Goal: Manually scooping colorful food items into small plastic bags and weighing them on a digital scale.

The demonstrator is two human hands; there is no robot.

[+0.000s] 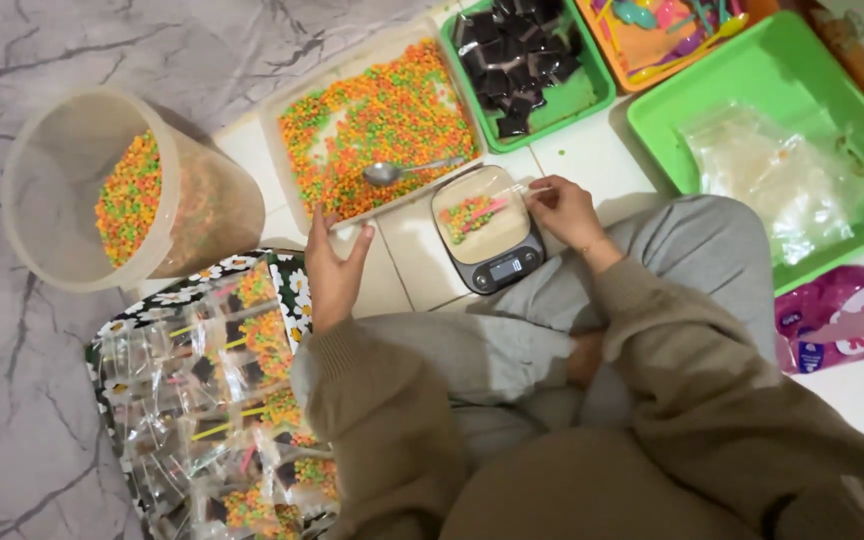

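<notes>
Right hand (564, 212) fingers pinch the clear bag (480, 212) edge on the scale (489, 232) (bag's long axis runs toward them); left hand (333, 268) fingers pressed together, resting on tray (297, 205) rim.

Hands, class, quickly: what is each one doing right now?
Left hand: open, fingertips resting on the edge of the sprinkle tray, holding nothing.
Right hand: closed, pinching the clear bag on the scale.

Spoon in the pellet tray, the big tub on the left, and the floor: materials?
Spoon: looks like polished metal, grey with bright glints. Tub: translucent frosted plastic, the coloured pellets show through its wall. Floor: marble-look grey veined surface, possibly tile or vinyl; cannot tell which.
</notes>
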